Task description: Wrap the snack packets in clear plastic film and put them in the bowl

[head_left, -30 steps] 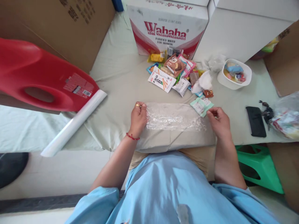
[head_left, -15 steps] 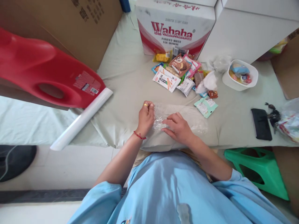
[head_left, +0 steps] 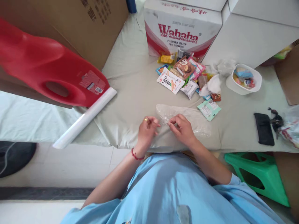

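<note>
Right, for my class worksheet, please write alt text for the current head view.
A person's right hand pinches crinkled clear plastic film on a cloth-covered table, the left hand close beside it. Beyond lie assorted snack packets, in front of a Wahaha purified water carton.

Left hand (head_left: 148, 130) loosely curled; right hand (head_left: 182, 129) near it, fingers (head_left: 175, 119) pinched.

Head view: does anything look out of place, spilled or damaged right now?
The whitish roll lies slantwise, its near end seemingly jutting past the front edge of the table. A pale, irregular patch marks the blue shirt; its cause is unclear. I see no spill.
</note>
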A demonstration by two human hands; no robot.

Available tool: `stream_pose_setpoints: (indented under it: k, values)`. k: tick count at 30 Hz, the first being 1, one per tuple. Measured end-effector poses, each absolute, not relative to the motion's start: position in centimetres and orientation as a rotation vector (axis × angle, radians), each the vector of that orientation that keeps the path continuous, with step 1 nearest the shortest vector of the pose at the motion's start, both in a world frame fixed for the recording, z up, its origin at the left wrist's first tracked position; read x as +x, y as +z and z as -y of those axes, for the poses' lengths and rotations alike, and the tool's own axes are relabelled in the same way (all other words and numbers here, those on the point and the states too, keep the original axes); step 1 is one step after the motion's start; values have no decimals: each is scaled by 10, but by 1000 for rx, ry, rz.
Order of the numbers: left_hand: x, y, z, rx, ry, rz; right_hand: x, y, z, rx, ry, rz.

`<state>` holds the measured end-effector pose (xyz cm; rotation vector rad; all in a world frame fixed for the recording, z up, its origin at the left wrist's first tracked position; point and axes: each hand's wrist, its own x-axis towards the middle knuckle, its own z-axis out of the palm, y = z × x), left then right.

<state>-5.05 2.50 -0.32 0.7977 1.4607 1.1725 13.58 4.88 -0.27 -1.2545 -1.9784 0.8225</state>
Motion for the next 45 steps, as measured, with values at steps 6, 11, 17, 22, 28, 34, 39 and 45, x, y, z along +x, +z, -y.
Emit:
stream_pose_setpoints:
  k: [6,11,17,22,28,34,39,45]
  values:
    - [-44,1,-14,925,1129,-1381,126,12,-48,-1258,1142,1741]
    - [-52,5,-20,854,1107,-1135,137,25,-51,-1175,1541,1321]
    - [-61,14,-24,576,1199,-930,158,41,-55,-1115,1683,967]
    - [-67,15,-36,382,1305,-997,172,34,-58,-1215,1539,835]
    - [-74,-1,-63,460,1339,-1307,169,5,-65,-1368,1465,766]
    - [-91,11,-78,585,1096,-1515,163,-6,-70,-1336,1408,814]
    - [-77,27,-55,640,630,-1472,152,-4,-62,-1276,1317,917]
    - [-53,27,-45,645,631,-1335,133,7,-36,-1222,1314,1187]
